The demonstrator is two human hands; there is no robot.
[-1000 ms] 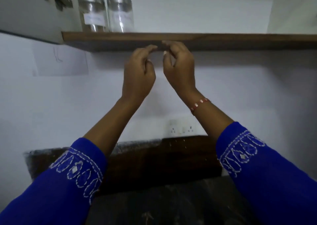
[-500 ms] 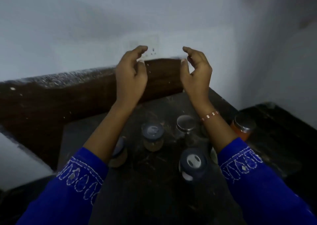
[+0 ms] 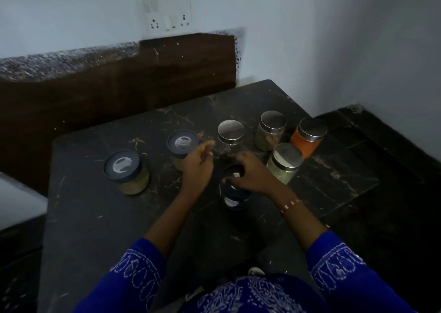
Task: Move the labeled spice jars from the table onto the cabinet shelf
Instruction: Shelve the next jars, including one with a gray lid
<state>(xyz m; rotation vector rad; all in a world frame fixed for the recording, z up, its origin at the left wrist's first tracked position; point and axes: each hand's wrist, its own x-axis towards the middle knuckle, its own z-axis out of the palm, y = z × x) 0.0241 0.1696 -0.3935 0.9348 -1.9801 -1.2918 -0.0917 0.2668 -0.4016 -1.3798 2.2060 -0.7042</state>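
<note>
Dark marble-patterned desk (image 3: 95,217) carries seven jars, none on the shelf in this view; the cabinet shelf is out of frame. Right hand (image 3: 250,174) sits over the nearest dark-lidded jar (image 3: 235,193) at about centre, fingers curled down round its lid, so the right grip is grasping that jar. Left hand (image 3: 199,164) is just beside it at 9 o'clock, fingers loosely bent, touching nothing I can make out: grip released. Other jars: a dark-lidded jar with tan contents (image 3: 126,173) at 9 o'clock, well apart; another dark-lidded one (image 3: 182,145) at 11 o'clock, partly behind the left hand; a clear steel-lidded jar (image 3: 231,133) at 12 o'clock; a steel-lidded jar of pale spice (image 3: 270,131) and an orange-filled jar (image 3: 307,137) at 1–2 o'clock; a steel-lidded jar of greenish spice (image 3: 285,163) at 3 o'clock, just beside the right hand. Labels not readable, too dim. Step, as I judge it: picking up the next jar. Next move calls for a firm hold round the body, not just the lid, left hand probably taking a second jar or steadying, then a straight lift clear of the close neighbours before raising toward the shelf. Risk: knocking the greenish jar.
</note>
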